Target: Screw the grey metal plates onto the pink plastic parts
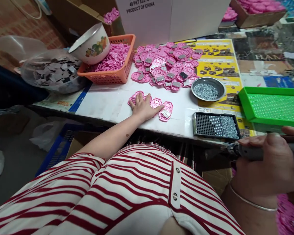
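Observation:
My left hand (144,107) lies flat with fingers spread on a few pink plastic parts (161,109) at the near edge of the white table top (105,104). One of these parts (166,113) carries a small metal plate. My right hand (267,163) is wrapped round a grey electric screwdriver (250,152), held level near the table's front edge, its tip pointing left. Just beyond it sits a black screw tray (215,125) partly filled with small screws.
A pile of pink parts (166,65) lies mid-table. A metal dish of screws (207,88), a green tray (271,106), an orange basket (112,76) with pink pieces, an enamel bowl (91,44) and a bag of grey pieces (51,71) surround it. White boxes (166,19) stand behind.

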A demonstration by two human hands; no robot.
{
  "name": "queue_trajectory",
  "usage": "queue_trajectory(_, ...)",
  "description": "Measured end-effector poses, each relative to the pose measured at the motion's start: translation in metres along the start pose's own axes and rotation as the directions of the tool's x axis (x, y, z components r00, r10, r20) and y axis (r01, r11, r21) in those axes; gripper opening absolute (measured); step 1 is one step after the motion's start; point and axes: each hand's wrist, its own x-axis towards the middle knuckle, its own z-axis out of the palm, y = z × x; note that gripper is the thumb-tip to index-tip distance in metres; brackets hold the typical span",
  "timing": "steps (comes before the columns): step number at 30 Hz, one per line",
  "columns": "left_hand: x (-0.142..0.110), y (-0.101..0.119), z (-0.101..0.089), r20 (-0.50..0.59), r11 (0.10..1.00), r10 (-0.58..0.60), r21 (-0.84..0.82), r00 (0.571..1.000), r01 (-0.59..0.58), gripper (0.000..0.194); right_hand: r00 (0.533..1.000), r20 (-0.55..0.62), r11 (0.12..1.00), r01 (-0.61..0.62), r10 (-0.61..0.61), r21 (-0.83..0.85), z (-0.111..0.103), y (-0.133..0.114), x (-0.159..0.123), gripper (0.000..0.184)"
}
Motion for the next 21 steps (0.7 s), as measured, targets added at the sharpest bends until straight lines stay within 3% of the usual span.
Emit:
queue_trajectory(3, -0.008, 0.013, 0.001, 0.022, 1.000, 0.021, 0.000, 1.000, -0.021, 0.109, 0.989, -0.028, 0.989, 0.149, -0.148, 0.024, 0.005, 0.001, 0.000, 0.035)
queue_trajectory(8, -0.018, 0.027, 0.003, 0.055, 0.996, 0.086, -0.003, 0.995, -0.086, 0.109, 0.987, 0.025, 0.986, 0.158, -0.159, 0.045, 0.007, 0.003, -0.001, 0.044)
queue_trajectory(15, -0.024, 0.027, -0.002, 0.067, 0.987, 0.159, -0.036, 0.985, -0.157, 0.098, 0.972, 0.112, 0.978, 0.200, -0.204, 0.051, 0.009, 0.002, -0.004, 0.032)
queue_trajectory(19, -0.024, 0.020, -0.008, 0.065, 0.977, 0.211, -0.047, 0.975, -0.208, 0.091, 0.981, 0.065, 0.982, 0.179, -0.183, 0.054, 0.013, -0.003, -0.003, 0.036)
queue_trajectory(21, -0.018, 0.009, -0.010, 0.053, 0.964, 0.260, -0.064, 0.964, -0.257, 0.086, 0.994, 0.023, 0.994, 0.111, -0.111, -0.015, 0.014, -0.005, -0.003, 0.036)
